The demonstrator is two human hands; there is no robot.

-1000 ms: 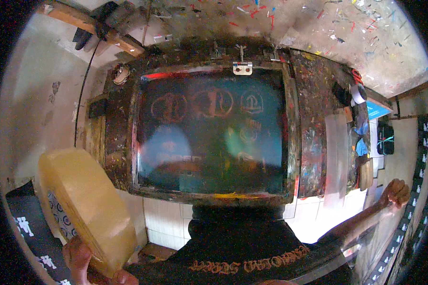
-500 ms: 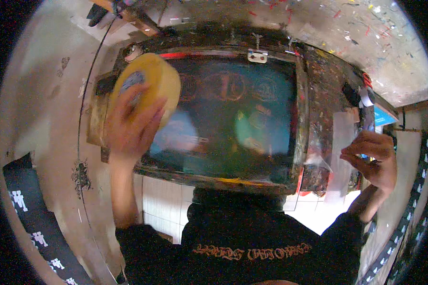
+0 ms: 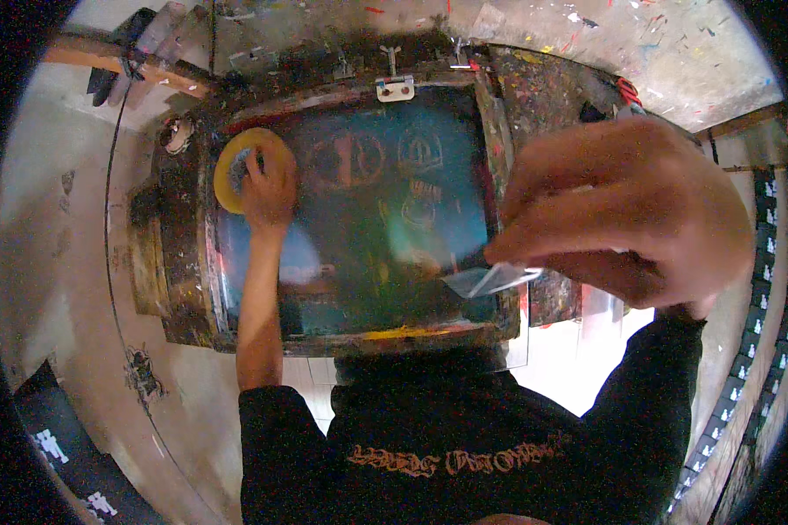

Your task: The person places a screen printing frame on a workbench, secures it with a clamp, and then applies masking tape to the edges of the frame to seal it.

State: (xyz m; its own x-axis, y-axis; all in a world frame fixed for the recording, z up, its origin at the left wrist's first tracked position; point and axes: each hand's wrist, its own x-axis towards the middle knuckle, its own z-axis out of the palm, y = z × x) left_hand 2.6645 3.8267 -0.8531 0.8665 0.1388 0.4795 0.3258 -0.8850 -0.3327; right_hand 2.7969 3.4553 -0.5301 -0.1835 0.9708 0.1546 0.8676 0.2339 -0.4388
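My left hand (image 3: 270, 194) grips a thick yellowish roll of tape (image 3: 228, 188), its fingers at the core. The roll is over the upper left part of a screen-printing frame (image 3: 210, 271); I cannot tell whether it touches. Faint round designs and lettering show on the frame's dark blue-green mesh (image 3: 341, 236). Large and close to the camera, my right hand (image 3: 626, 210) is raised over the frame's right side. Its thumb and fingers pinch a piece of clear tape (image 3: 490, 280), which hangs crumpled below the fingertips.
A metal hinge clamp (image 3: 396, 89) holds the frame's far edge. The paint-stained bench (image 3: 552, 83) extends to the right. At the far left a wooden beam (image 3: 127, 63) juts out, and a dark cable (image 3: 112, 236) runs along the wall.
My left hand has brought the tape roll down from near the camera toward the frame's upper left. My right hand has risen closer to the camera and moved inward with the clear tape.
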